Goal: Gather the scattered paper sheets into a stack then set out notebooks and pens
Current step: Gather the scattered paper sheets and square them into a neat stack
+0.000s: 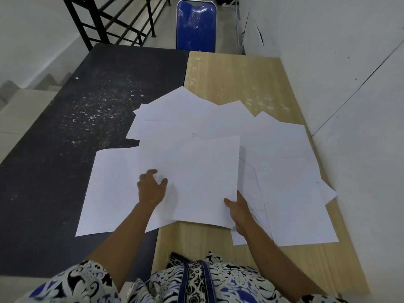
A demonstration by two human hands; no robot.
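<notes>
Head view
Sheets: white paper sheets (273, 149) lie overlapped across the frame's centre, spanning the black table (54, 138) and the wood table (229, 73).
Right hand: right hand (239, 212) pinches the top sheet (207, 178) at its lower right corner, thumb on top.
Left hand: left hand (152, 189) rests on the paper at centre left, fingers spread and bent, gripping nothing.
Chair: blue chair (196, 25) at top centre.

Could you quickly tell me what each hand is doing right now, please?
Left hand: fingers spread, resting on the loose sheets.
Right hand: gripping the gathered stack.
</notes>
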